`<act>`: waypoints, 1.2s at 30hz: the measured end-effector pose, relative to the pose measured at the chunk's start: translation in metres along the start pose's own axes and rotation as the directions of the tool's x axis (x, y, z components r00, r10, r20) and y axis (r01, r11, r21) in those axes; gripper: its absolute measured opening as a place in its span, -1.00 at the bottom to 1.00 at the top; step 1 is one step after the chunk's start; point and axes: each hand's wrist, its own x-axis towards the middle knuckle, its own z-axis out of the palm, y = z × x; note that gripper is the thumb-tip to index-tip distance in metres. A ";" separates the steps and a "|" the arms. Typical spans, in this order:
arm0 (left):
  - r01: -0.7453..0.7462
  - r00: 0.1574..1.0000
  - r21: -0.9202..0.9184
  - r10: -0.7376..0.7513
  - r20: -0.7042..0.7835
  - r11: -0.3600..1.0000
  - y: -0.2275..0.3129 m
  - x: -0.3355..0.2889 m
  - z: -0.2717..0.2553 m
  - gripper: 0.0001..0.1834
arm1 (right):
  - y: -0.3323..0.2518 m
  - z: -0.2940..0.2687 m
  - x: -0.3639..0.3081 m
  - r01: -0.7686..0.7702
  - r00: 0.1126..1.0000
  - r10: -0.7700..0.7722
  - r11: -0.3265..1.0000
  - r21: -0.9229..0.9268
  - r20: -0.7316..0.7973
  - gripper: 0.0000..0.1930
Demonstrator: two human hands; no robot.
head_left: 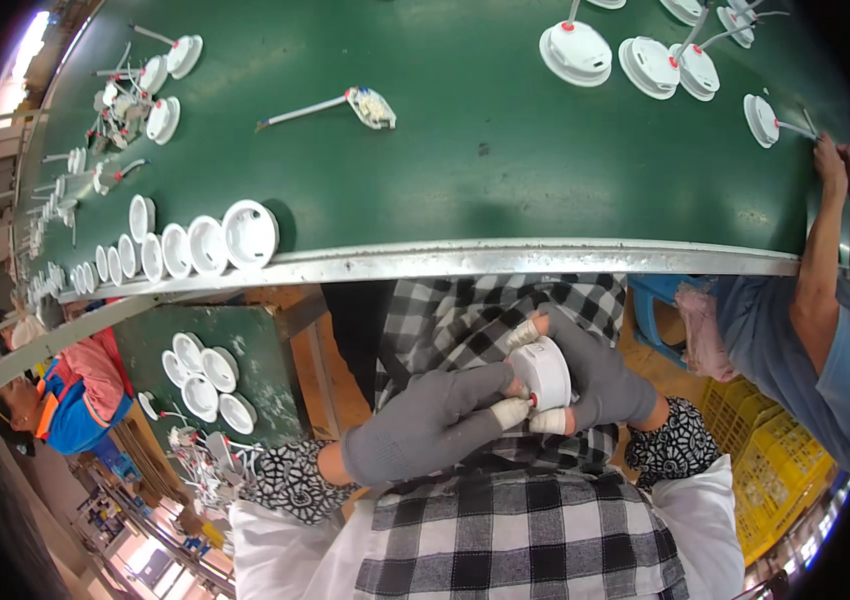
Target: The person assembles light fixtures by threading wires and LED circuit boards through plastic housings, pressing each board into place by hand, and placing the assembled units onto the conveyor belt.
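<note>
Green and broad, the table [445,170] spans the upper part of the view, bordered by a metal edge. Below it, a black-and-white checked apron [505,530] covers the person's lap, with a yellow plastic crate [760,480] to the right and a smaller green table [267,350] to the left. Over the apron, the grey-gloved left hand [435,420] and right hand [597,375] meet around a white round housing [549,374]. Short and drum-shaped, it stands on edge between them; its longer visible dimension runs nearly up and down, leaning slightly, with the curved rim toward the right hand. That hand grips it from the right, fingers at the top and thumb underneath. From the left, the left hand's thumb and finger close on its lower left side, beside a red fitting [533,400], which points toward the left fingertips.
</note>
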 end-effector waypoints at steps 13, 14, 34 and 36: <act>-0.029 0.996 0.069 0.022 0.091 0.997 -0.055 -0.010 0.022 -0.79 | 0.047 0.023 -0.013 0.046 0.987 -0.053 0.998 0.045 0.153 -0.32; -0.012 0.996 0.024 0.010 0.088 1.000 -0.055 -0.011 0.024 -0.79 | 0.046 0.024 -0.014 0.028 0.985 -0.032 0.999 0.025 0.172 -0.32; -0.154 0.949 0.276 0.220 -0.227 0.949 -0.075 -0.005 0.017 -0.02 | -0.007 0.002 -0.021 0.038 0.999 -0.044 0.948 -0.317 -0.010 -0.25; -0.183 0.974 0.167 0.202 -0.106 0.969 -0.077 -0.003 0.014 0.01 | -0.001 0.001 -0.022 0.414 0.891 -0.444 0.709 -0.571 0.095 -0.53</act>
